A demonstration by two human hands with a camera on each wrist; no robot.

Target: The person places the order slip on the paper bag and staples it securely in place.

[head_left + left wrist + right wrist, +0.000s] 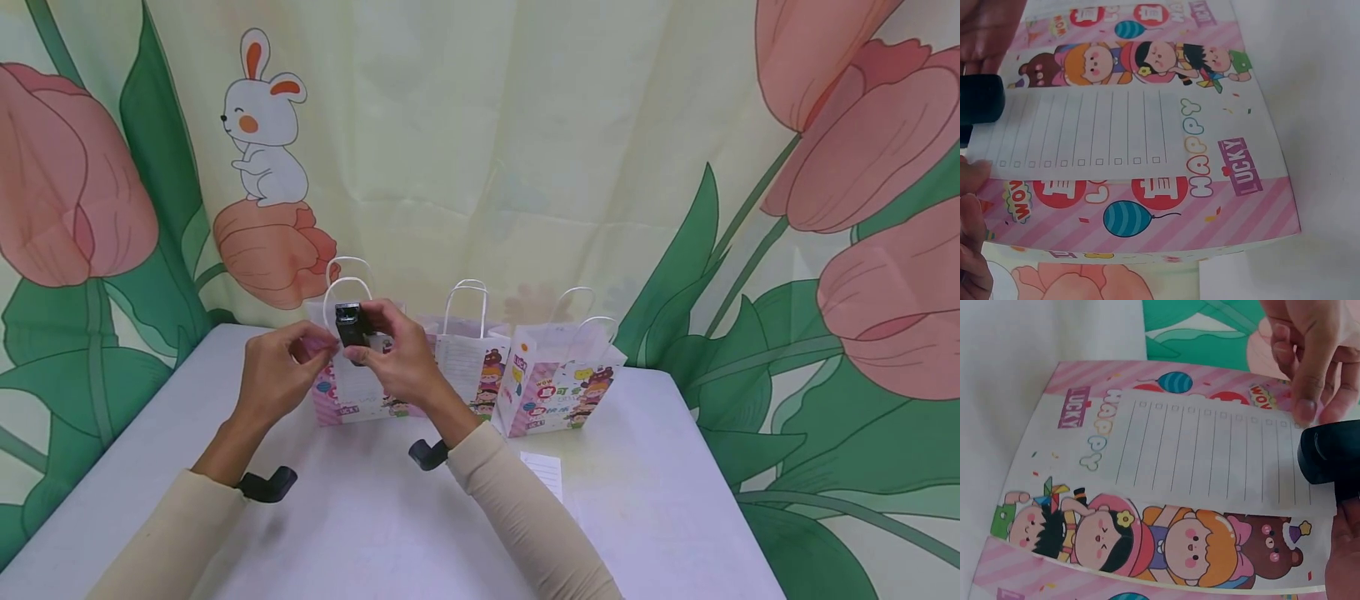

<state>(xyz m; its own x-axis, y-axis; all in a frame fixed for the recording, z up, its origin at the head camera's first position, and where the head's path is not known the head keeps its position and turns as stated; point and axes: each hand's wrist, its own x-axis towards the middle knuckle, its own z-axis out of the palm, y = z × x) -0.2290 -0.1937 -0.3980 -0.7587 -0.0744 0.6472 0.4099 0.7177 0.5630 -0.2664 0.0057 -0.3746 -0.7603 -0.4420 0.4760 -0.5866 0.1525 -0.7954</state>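
My right hand [405, 354] grips a small black stapler [350, 325] at the top of the left paper gift bag [330, 410]. Against that bag's front lies a lined checklist sheet [1210, 456], and the stapler's end overlaps the sheet's top edge in both wrist views. With thumb and fingers my left hand [277, 367] pinches the sheet's top corner together with the bag's rim. Pink stripes, cartoon children and a bear decorate the bag, whose white twisted handles [348, 279] stand up behind the stapler.
A middle gift bag [491, 375] carries a similar lined sheet [459, 367] on its front. To its right stands another gift bag [555, 396]. One more lined sheet [543, 473] lies on the white table [637, 500], partly behind my right sleeve. A tulip-print curtain [480, 167] hangs behind.
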